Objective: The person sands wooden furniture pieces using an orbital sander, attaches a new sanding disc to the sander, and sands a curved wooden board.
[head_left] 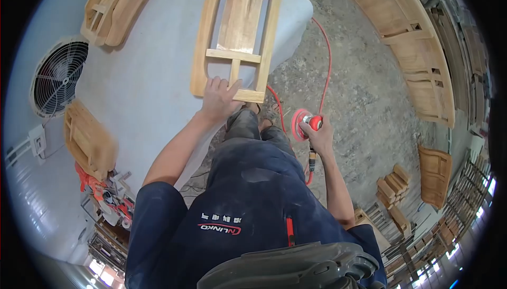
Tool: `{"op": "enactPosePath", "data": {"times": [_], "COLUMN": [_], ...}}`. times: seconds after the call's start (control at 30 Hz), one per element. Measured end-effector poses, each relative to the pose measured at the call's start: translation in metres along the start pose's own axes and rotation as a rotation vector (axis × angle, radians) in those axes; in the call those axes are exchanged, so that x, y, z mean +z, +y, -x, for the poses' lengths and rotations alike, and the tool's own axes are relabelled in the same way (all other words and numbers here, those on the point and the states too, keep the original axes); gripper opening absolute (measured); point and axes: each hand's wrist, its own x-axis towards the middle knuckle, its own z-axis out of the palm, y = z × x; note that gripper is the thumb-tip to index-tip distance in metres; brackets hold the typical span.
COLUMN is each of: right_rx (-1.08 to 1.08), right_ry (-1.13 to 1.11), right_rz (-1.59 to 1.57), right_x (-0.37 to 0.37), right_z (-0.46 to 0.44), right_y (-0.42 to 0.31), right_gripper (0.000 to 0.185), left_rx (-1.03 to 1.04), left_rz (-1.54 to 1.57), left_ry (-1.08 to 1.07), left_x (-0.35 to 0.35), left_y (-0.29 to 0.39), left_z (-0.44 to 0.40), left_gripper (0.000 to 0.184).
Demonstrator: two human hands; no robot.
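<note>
Head view: shows a long, pale wooden frame (232, 55) lying on a tabletop (153, 62) covered in smooth, whitish sheeting, with one near corner jutting past the edge towards the legs. Has rounded outer rails, squared crossbars and open gaps, and between the crossbars a flat wooden panel (243, 17) with streaked grain and a bright sheen at its near end.

Bent over the frame's near end bar, partly closed: the left hand (219, 99), covering part of that end. Closed round a red sander (302, 125) with a round pinkish pad, held off to the right, apart from the frame: the right hand (320, 134). Trails from the sander, looping across the floor beside the tabletop: a thin red hose (329, 51).

Below, spreads into rough, mottled grey floor (364, 72). At left, rises as a pale bluish wall (29, 46) with a round fan (59, 77) behind a dark wire guard.

At the tabletop's far left, lie curved wooden pieces (124, 6); nearer, a blurred wooden piece (90, 141) above jumbled orange-red and grey equipment (111, 202). To the right, stand a large panelled wooden section (412, 40), a smaller curved panel (435, 175) and stacked wooden blocks (393, 186). Blocks the lower middle: a dark blue shirt (248, 183).
</note>
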Motion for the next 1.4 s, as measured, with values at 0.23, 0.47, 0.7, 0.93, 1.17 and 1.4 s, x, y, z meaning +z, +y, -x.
{"op": "enactPosePath", "data": {"times": [0.23, 0.47, 0.7, 0.93, 1.17, 1.4], "right_rx": [0.066, 0.053, 0.006, 0.061, 0.016, 0.082], "right_ry": [0.062, 0.303, 0.513, 0.645, 0.568, 0.707], "right_rz": [-0.108, -0.246, -0.518, -0.767, -1.151, -0.882], "right_x": [0.013, 0.035, 0.062, 0.098, 0.152, 0.094], "right_z": [-0.002, 0.019, 0.008, -0.031, -0.024, -0.110], "right_y": [0.002, -0.003, -0.014, -0.061, -0.102, -0.084], "right_gripper": [0.056, 0.063, 0.067, 0.064, 0.055, 0.056], "left_rx": [-0.047, -0.151, -0.237, 0.541, 0.562, 0.567], "left_rz": [0.000, 0.012, 0.349, 0.076, 0.015, 0.082], "left_ry": [0.055, -0.240, -0.221, 0.015, -0.291, -0.286], "left_x": [0.026, 0.046, 0.041, 0.053, 0.071, 0.082], "left_y": [0.037, 0.056, 0.060, 0.014, 0.004, 0.008], "left_z": [-0.029, -0.113, -0.157, -0.213, -0.223, -0.225], "left_gripper": [0.066, 0.072, 0.047, 0.021, 0.041, 0.045]}}
